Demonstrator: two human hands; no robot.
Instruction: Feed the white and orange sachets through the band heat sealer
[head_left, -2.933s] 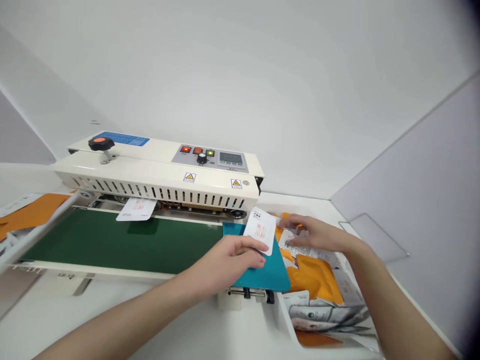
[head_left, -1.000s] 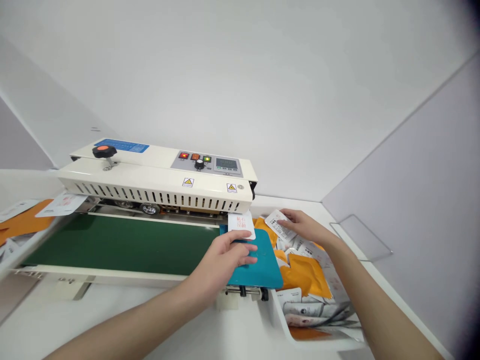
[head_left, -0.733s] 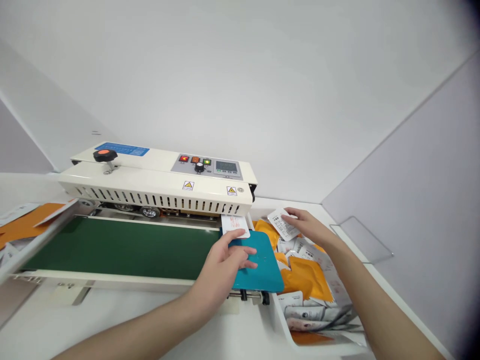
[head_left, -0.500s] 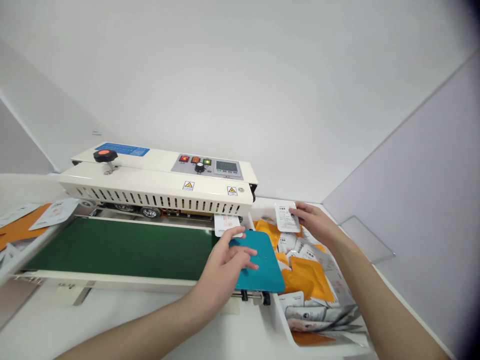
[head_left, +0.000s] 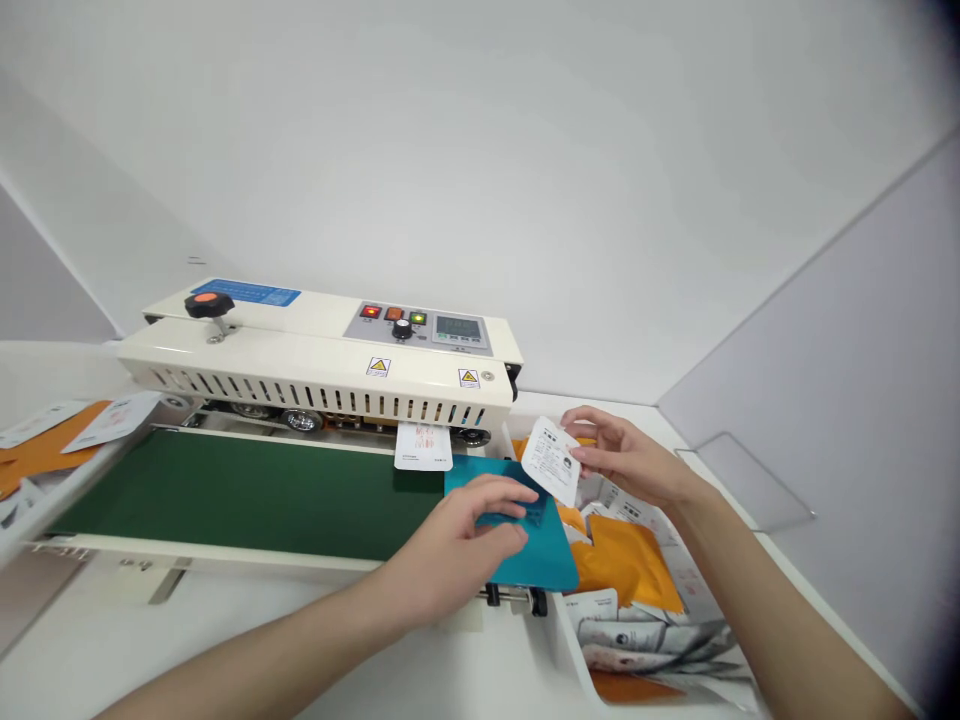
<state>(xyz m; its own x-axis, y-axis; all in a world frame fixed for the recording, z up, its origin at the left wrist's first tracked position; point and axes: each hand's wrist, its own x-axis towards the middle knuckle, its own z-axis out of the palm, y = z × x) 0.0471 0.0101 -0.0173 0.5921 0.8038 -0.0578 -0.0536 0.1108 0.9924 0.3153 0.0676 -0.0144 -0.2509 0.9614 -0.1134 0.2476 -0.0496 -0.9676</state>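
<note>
My right hand [head_left: 622,455] pinches a white printed sachet [head_left: 553,462] by its right edge, holding it tilted above the right end of the teal plate [head_left: 555,555]. My left hand [head_left: 469,540] hovers over that plate with fingers stretched and apart, nothing in them, its fingertips close to the held sachet. Another white sachet [head_left: 424,450] sticks out from under the cream band sealer [head_left: 322,370], its top edge hidden inside the machine and its lower part over the green conveyor belt [head_left: 262,500].
At the right, a white bin [head_left: 562,640] holds several white sachets and orange packets [head_left: 630,565]. Another container [head_left: 30,525] with white and orange packets stands at the far left. A wire bracket [head_left: 787,510] juts from the right wall.
The sachet in the machine has moved left along the belt. My right hand has brought its sachet left and down, tilting it. My left hand has drawn away from the sachet in the machine.
</note>
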